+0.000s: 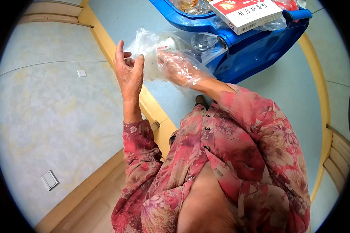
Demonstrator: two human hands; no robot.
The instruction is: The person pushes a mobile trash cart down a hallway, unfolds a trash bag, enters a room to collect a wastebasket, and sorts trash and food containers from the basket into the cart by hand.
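A clear plastic bag (146, 44) hangs in front of me, with some see-through items inside. My right hand (181, 68) is inside the thin film of the bag, its fingers curled near a whitish item (169, 42); what they grip is hard to make out. Just left of the bag, my left hand (130, 72) is raised with fingers apart and nothing held. A clear plastic bottle or cup (201, 41) shows through the bag's right part, beside the blue bin.
A blue bin (249, 54) stands ahead to the right, holding plastic waste and a white-and-red box (248, 17) on top. A wall (58, 116) with switch plates is on the left. Yellow trim borders the blue floor (268, 87).
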